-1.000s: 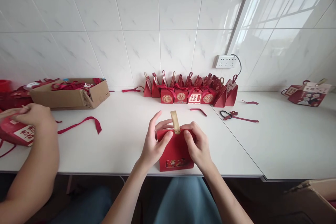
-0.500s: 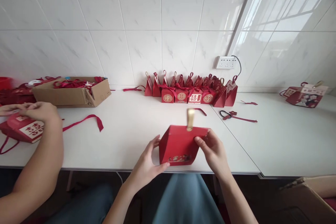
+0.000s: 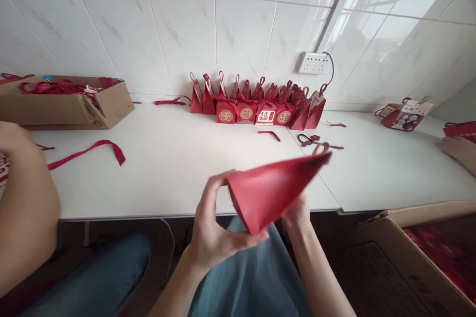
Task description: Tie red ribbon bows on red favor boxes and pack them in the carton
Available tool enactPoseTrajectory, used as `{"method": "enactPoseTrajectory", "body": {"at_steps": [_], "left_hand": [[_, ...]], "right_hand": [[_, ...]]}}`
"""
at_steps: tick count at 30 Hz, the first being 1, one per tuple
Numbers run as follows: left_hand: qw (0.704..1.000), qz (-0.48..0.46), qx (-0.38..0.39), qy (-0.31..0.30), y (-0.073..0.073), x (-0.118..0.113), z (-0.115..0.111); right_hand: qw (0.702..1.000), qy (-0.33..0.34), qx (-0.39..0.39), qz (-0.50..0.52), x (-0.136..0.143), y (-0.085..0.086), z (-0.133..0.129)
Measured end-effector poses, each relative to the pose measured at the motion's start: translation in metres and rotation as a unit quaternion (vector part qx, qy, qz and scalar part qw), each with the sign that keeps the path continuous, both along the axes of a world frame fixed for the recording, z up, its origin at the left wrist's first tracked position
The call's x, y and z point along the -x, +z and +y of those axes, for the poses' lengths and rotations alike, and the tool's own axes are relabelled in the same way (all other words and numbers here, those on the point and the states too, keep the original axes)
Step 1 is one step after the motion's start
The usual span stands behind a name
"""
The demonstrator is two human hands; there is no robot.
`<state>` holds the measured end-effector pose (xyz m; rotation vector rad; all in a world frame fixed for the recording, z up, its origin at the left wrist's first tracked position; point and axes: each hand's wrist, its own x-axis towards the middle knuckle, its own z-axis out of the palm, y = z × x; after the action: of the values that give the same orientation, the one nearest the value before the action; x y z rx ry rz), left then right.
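Red box [image 3: 273, 190] hangs tilted in the left grip [image 3: 213, 228], clasped across two corners; right grip [image 3: 298, 212] is partly behind it, closure impossible to tell. Likely light, crushable card, best held by folds.

Pale, marbled tiles [image 3: 178, 20] cover the wall behind the white table [image 3: 159, 173], and on the right they catch glare. A white socket strip [image 3: 313, 63] sits up there, a dark cable [image 3: 332, 67] curling down from its end. Over on the left I see a cardboard carton [image 3: 48, 109] heaped with red ribbon; a loose red ribbon [image 3: 118, 153] lies in front. A black loop [image 3: 302, 136] rests farther right. Below the table's edge, a larger open carton [image 3: 394, 257] holds red stuff, too blurred to make out.
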<state>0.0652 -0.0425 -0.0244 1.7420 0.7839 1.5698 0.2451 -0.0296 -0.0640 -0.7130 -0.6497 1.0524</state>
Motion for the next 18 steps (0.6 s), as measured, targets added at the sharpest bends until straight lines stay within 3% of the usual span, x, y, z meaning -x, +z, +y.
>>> {"method": "enactPoseTrajectory", "body": {"at_steps": [2, 4, 6, 9, 13, 15, 18], "left_hand": [[0.989, -0.06, 0.134, -0.009, 0.001, 0.004, 0.009], [0.954, -0.068, 0.279, -0.089, 0.002, 0.009, 0.019], [0.909, -0.052, 0.372, -0.182, 0.0, 0.013, 0.027], [0.873, -0.073, 0.42, -0.238, -0.003, 0.013, 0.03], [0.85, -0.092, 0.463, -0.234, -0.003, 0.009, 0.027], [0.854, -0.096, 0.454, -0.235, 0.0, 0.008, 0.024], [0.878, -0.076, 0.407, -0.241, 0.01, 0.007, 0.014]], "right_hand": [[0.999, 0.011, 0.013, -0.029, -0.002, 0.01, -0.007], [0.995, 0.055, 0.044, -0.064, -0.003, 0.022, -0.016], [0.99, 0.078, 0.08, -0.081, -0.001, 0.034, -0.025], [0.988, 0.055, 0.127, -0.07, 0.003, 0.048, -0.032], [0.987, 0.015, 0.158, 0.016, 0.004, 0.055, -0.029], [0.979, 0.008, 0.168, 0.117, 0.0, 0.052, -0.024], [0.956, 0.074, 0.178, 0.223, -0.009, 0.041, -0.016]]}}
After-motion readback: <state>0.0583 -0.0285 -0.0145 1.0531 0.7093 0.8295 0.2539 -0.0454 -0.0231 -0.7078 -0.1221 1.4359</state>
